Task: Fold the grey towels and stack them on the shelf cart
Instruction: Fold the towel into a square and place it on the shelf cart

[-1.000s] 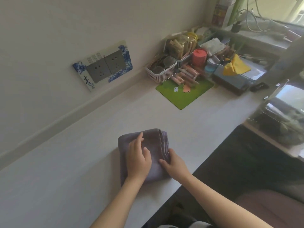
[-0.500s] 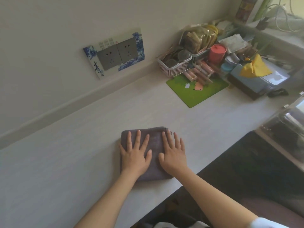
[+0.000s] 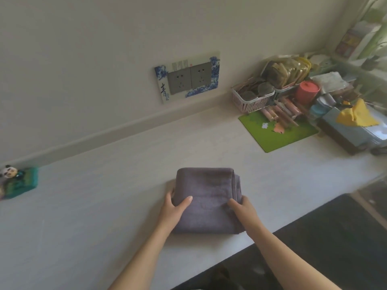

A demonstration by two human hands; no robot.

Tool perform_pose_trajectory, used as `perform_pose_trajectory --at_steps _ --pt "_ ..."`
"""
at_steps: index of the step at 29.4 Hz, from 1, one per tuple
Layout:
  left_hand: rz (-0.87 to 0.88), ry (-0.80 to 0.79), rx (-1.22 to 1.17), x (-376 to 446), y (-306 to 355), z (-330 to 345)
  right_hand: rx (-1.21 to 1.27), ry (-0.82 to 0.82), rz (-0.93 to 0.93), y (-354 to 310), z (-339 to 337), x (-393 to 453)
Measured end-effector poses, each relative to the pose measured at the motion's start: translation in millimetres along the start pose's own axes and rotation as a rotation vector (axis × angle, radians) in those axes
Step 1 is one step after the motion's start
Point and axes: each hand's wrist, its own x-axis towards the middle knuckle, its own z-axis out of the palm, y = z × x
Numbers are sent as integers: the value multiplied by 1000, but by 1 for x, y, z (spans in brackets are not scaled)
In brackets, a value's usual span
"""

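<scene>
A grey towel lies folded into a thick, near-square pad on the pale tabletop, at about 6 o'clock in the view, close to the near edge. Its top face is smooth and matte, a dull purple-grey, with a faint crease running across near the middle. The far edge is a rounded fold; along the 3 o'clock side the stacked layers show as several thin ridges lying one over another. The near corners sit flat on the tabletop.

The left hand grips the towel's 9 o'clock edge, thumb lying on the top face and fingers curled round the side, their tips hidden under the cloth. The right hand grips the 3 o'clock edge in the same way, thumb on top, fingers wrapped round the layered side. Both forearms reach in from 6 o'clock.

At 12 o'clock on the wall is a double socket plate with a blue-and-white patterned frame. At 2 o'clock a green mat lies on the tabletop beside a pink basket, a red lidded pot and a yellow cloth. At 9 o'clock a small panda figure sits on a green block by the wall.
</scene>
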Motion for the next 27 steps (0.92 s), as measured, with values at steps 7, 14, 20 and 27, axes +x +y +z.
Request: perform_pose_trajectory --at_steps 7,14,20,27 --pt "-148 -121 -385 -26 -1 -72 365 -425 149 -28 42 -23" --pt "-11 29 -497 -71 10 -186 282 -675 -7 -97 124 -61" --pt "153 266 -532 -121 28 -297 130 -883 -276 -188 204 -119" --pt "394 528 -559 -186 72 -393 16 -1076 -595 -282 261 -186"
